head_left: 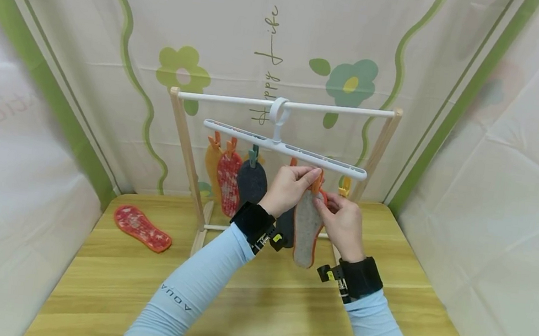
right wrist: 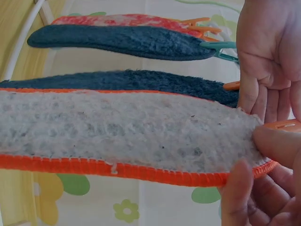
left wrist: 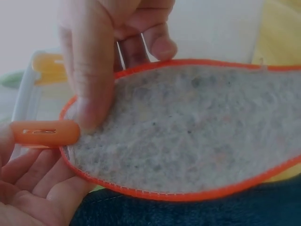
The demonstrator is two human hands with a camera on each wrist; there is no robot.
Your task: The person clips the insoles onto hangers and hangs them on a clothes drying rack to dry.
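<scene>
Head view first: the grey insole (head_left: 306,230) with its orange stitched edge hangs upright under the white clip hanger (head_left: 285,149), its top end right at an orange clip (head_left: 316,183). Left hand (head_left: 289,188) is up at that clip, fingers curled and pinching it from the left side. Right hand (head_left: 342,223) comes in from the other side, fingers closed on the insole's top edge just below the clip.

Left wrist view gives it close up: a thumb presses flat on the grey felt (left wrist: 188,132), other fingertips pinch the orange rim behind, and the orange clip (left wrist: 44,133) sits touching the insole's rounded end.

Further along the hanger, two dark blue insoles (right wrist: 127,41), a red patterned one (head_left: 228,182) and a yellow one (head_left: 211,161) hang from their own clips, side by side to the left. The hanger's ring loops over the top rail of a wooden rack (head_left: 186,142) standing on the desk (head_left: 253,310). Another red insole (head_left: 142,228) lies flat on the desk, well apart to the left.
</scene>
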